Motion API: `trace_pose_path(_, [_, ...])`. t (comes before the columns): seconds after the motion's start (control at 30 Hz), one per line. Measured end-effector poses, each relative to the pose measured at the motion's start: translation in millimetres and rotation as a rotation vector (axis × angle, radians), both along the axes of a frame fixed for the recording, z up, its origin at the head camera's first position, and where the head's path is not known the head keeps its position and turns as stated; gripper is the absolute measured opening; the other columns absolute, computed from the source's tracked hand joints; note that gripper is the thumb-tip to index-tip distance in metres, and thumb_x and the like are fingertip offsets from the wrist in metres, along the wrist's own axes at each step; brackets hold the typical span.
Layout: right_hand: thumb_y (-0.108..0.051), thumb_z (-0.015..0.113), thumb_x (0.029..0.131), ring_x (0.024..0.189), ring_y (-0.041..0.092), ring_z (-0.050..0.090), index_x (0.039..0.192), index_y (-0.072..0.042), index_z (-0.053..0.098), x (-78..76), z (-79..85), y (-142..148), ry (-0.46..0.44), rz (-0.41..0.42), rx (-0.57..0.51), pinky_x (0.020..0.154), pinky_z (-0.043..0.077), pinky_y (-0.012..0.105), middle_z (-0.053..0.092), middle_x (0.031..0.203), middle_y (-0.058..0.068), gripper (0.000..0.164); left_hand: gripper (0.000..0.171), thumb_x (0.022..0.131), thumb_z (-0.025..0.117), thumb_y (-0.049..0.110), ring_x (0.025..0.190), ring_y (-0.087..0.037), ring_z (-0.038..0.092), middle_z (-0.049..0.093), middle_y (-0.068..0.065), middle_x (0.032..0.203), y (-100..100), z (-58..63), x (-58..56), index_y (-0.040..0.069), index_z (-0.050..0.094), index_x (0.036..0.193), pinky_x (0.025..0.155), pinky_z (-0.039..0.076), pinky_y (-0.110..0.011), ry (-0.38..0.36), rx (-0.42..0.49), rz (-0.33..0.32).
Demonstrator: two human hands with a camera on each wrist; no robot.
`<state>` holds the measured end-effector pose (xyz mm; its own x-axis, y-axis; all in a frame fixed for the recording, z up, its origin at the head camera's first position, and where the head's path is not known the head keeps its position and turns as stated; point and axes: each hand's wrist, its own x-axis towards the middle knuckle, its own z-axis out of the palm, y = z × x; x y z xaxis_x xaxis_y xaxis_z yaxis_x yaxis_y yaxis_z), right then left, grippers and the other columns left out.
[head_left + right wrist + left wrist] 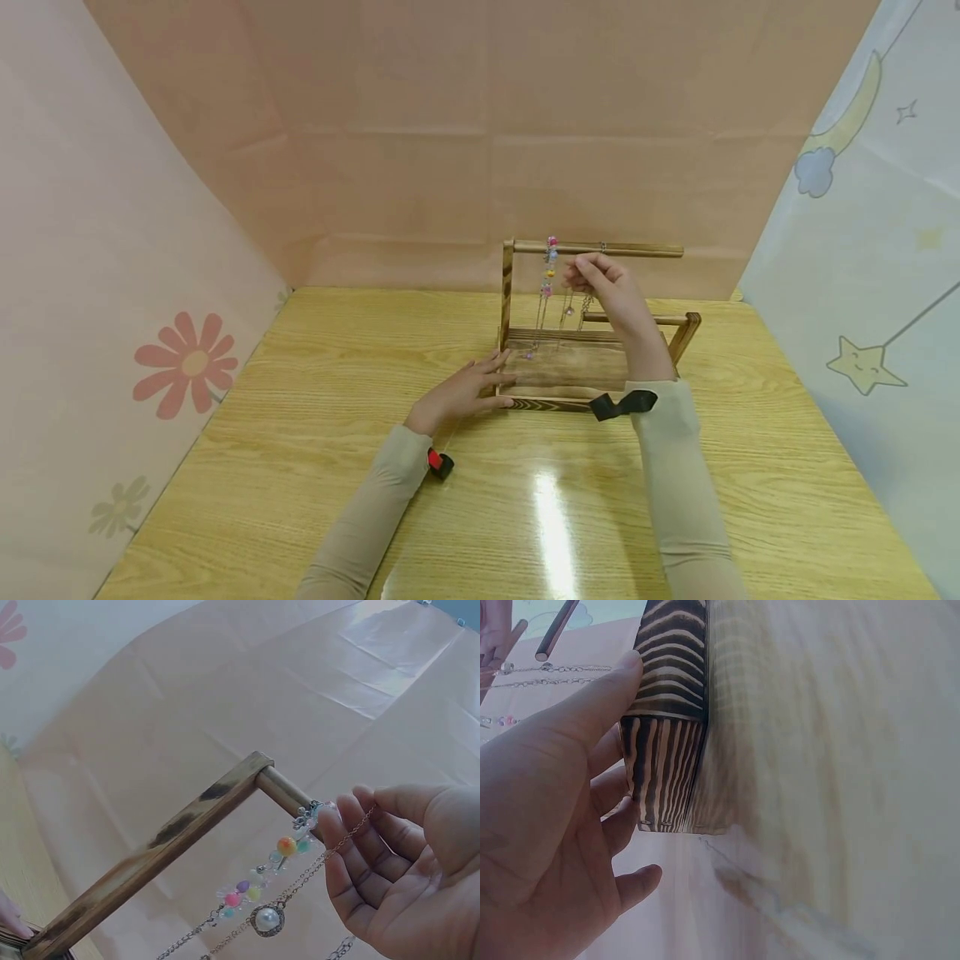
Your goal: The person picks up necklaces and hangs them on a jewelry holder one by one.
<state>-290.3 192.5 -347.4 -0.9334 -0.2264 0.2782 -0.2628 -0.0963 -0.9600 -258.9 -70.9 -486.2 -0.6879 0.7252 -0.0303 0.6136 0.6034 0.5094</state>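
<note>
A wooden jewelry stand with a dark-striped base holds necklaces on its upper bar. My left hand touches the base's left front corner, thumb along the front and extended fingers at the end. In the left wrist view that hand lies against the striped wood. Thumb and forefinger of my right hand pinch the thin chain of a necklace with a round pearl pendant, just below the bar. Beside it hangs a colorful beaded necklace.
A chain necklace hangs from the bar, partly behind my right hand. A lower wooden bar stands at the stand's right. Patterned sheets flank the wooden table, and a peach sheet rises behind.
</note>
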Motion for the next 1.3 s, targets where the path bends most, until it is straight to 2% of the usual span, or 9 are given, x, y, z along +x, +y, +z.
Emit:
trace_pose_path(0.43, [-0.026,0.054,0.094,0.087,0.018,0.063,0.104,-0.007,0.064,-0.8,10.5,6.2,-0.014,-0.028,-0.014,0.082,0.05,0.024,0.065,0.093,0.002,0.024,0.058,0.092,0.048,0.05,0.144,-0.021,0.003,0.006,-0.004,0.157,0.5,1.0,0.8,0.02,0.041,0.141,0.114,0.008,-0.053,0.007,0.003,0.0])
trace_pose_path(0.67, [-0.025,0.056,0.093,0.086,0.016,0.065,0.106,0.001,0.062,-2.6,15.7,10.0,0.004,-0.034,-0.035,0.083,0.051,0.025,0.067,0.094,0.006,0.03,0.057,0.092,0.048,0.048,0.144,-0.022,0.004,0.007,-0.005,0.157,0.8,1.7,0.4,0.019,0.041,0.141,0.113,0.009,-0.054,0.004,0.008,-0.004])
trace_pose_path(0.9, [-0.023,0.056,0.093,0.088,0.018,0.065,0.106,0.003,0.063,-6.0,18.1,13.5,0.035,-0.025,-0.054,0.082,0.052,0.026,0.067,0.092,0.006,0.03,0.058,0.092,0.049,0.048,0.144,-0.019,0.002,0.005,-0.004,0.157,0.5,5.0,2.5,0.018,0.041,0.141,0.114,0.008,-0.052,-0.026,0.008,0.018])
trace_pose_path(1.3, [-0.019,0.054,0.094,0.088,0.015,0.066,0.105,0.002,0.063,-7.2,24.7,21.1,0.064,-0.019,-0.078,0.083,0.051,0.024,0.068,0.093,0.004,0.025,0.06,0.092,0.047,0.052,0.143,-0.017,0.001,0.004,-0.002,0.157,-0.3,3.6,1.7,0.02,0.039,0.142,0.114,0.007,-0.052,-0.032,0.014,0.023])
